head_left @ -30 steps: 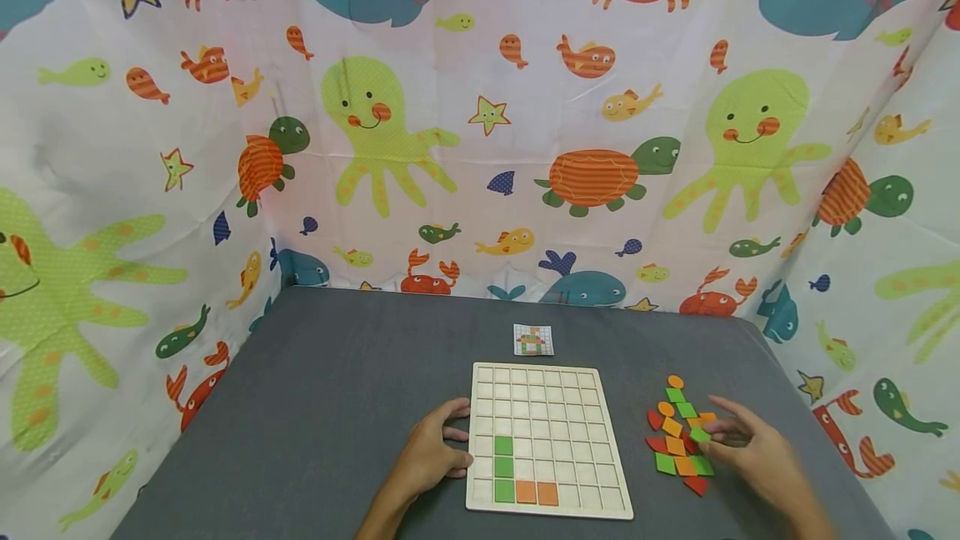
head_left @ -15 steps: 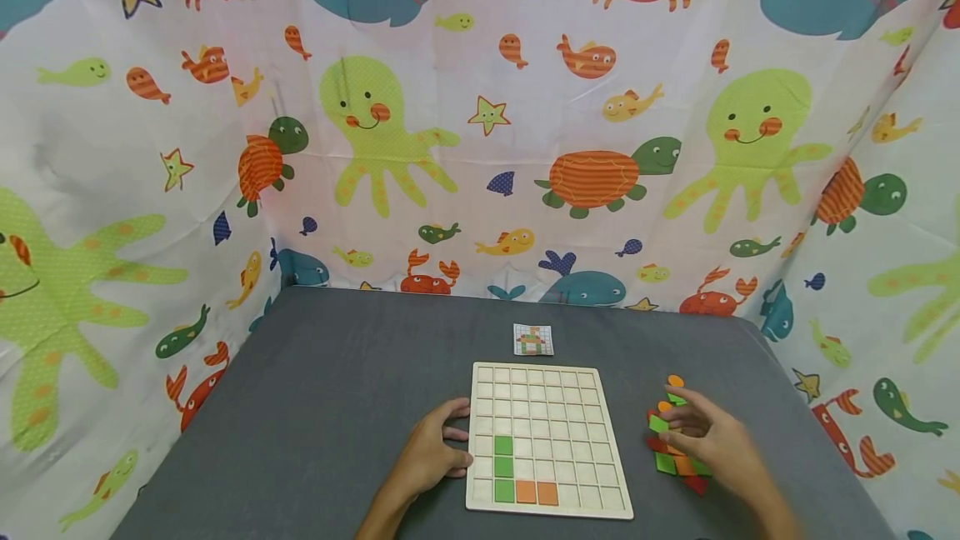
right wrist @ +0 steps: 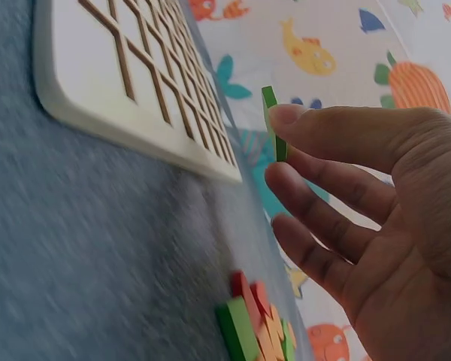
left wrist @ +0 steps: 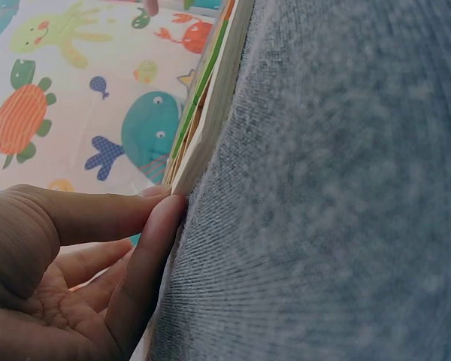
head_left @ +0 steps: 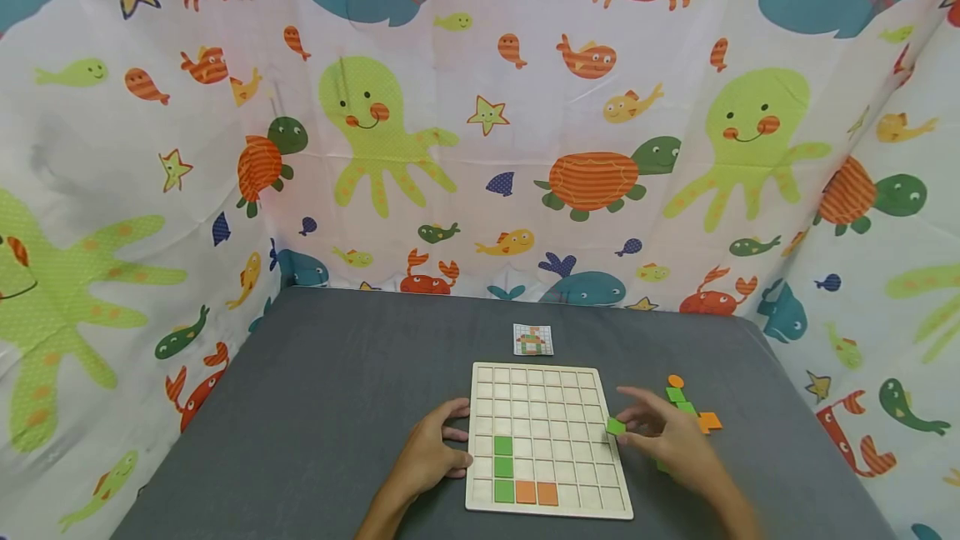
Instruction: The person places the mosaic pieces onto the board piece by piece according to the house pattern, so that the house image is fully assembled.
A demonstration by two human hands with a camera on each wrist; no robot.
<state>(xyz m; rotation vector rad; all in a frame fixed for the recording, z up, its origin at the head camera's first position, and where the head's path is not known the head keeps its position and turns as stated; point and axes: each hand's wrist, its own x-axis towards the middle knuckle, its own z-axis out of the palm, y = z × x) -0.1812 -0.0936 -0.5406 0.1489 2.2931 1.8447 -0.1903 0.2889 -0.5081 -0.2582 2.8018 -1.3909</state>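
Note:
A pale wooden grid board (head_left: pixel 570 382) lies on the table with green squares (head_left: pixel 503 446) and orange squares (head_left: pixel 547 494) set in its lower-left cells. My left hand (head_left: pixel 431 448) rests its fingertips and thumb against the board's left edge, also seen close up in the left wrist view. Between thumb and fingertips, my right hand (head_left: pixel 667 436) pinches a green tile (head_left: pixel 616 427) just over the board's right edge. In the right wrist view the green tile (right wrist: pixel 274 124) stands on edge in that pinch, raised above the table.
Loose orange, green and red tiles lie right of the board, partly hidden by my right hand; an orange round tile (head_left: pixel 676 381) is farthest back. A small printed pattern card (head_left: pixel 533 340) lies behind the board. Sea-animal cloth (head_left: pixel 450 132) surrounds the dark grey table (head_left: pixel 360 357).
My right hand has carried the green tile from the loose pile leftward to the board's right edge. My left hand and the board have stayed put.

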